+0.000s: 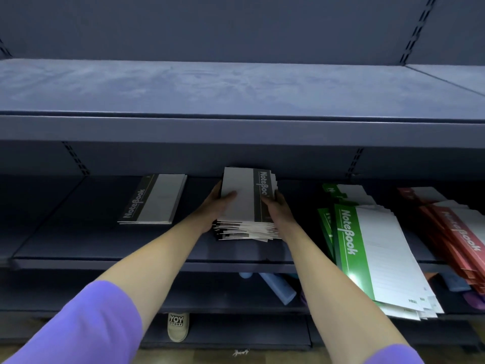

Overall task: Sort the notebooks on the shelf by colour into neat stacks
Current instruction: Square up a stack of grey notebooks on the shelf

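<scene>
A thick stack of black-and-white notebooks (245, 203) sits mid-shelf, its lower edges ragged. My left hand (219, 206) grips the stack's left side, thumb on the top cover. My right hand (273, 206) grips its right side. A small pile of black-and-white notebooks (157, 199) lies to the left. Green notebooks (367, 248) fan out untidily on the right and overhang the shelf's front edge. Red notebooks (456, 232) lie further right, partly cut off by the frame.
The dark blue shelf (105, 248) has bare room at its left end. An upper shelf (236, 85) overhangs close above the notebooks. Below, a lower shelf holds blue rolled items (278, 287). A beige shoe (178, 327) shows near the floor.
</scene>
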`<state>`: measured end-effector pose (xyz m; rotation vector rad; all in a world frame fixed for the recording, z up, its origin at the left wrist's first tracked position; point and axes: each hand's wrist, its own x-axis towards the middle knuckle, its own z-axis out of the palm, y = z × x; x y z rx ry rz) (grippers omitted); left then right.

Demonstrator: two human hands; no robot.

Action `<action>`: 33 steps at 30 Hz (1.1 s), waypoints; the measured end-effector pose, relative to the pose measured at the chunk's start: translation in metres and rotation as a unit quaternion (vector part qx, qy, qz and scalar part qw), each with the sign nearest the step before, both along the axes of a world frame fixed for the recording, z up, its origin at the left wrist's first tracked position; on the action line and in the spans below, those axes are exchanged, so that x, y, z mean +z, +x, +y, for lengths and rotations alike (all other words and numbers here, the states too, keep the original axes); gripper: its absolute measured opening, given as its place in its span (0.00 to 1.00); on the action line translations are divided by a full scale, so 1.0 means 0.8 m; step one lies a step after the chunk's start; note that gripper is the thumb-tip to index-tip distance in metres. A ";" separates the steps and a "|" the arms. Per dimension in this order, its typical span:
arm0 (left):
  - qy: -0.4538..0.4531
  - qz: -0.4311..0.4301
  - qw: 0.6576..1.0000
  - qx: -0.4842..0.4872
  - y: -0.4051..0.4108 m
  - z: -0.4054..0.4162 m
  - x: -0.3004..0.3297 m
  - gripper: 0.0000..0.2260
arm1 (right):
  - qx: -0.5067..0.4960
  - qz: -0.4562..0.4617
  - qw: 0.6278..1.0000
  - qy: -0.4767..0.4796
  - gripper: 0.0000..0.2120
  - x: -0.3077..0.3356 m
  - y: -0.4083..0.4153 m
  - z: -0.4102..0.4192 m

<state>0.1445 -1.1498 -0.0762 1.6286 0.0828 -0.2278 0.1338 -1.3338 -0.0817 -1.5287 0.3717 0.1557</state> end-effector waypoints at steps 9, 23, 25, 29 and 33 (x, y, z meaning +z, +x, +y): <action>0.004 0.006 1.000 0.021 0.019 -0.012 0.003 0.17 | 0.007 0.009 1.000 -0.010 0.24 -0.007 0.025 -0.005; 0.084 -0.030 0.993 0.074 0.009 0.000 0.010 0.20 | 0.054 -0.057 0.997 -0.028 0.20 0.008 0.011 -0.006; 0.040 -0.021 0.998 0.053 -0.004 0.013 0.012 0.24 | 0.077 -0.069 0.993 -0.049 0.20 0.013 -0.007 -0.013; 0.170 -0.025 0.980 -0.101 -0.052 0.035 0.016 0.41 | 0.164 -0.099 0.967 -0.169 0.45 -0.006 -0.036 -0.027; 0.290 -0.100 0.943 -0.130 -0.070 0.031 0.005 0.51 | 0.195 -0.115 0.928 -0.295 0.63 -0.017 -0.052 -0.029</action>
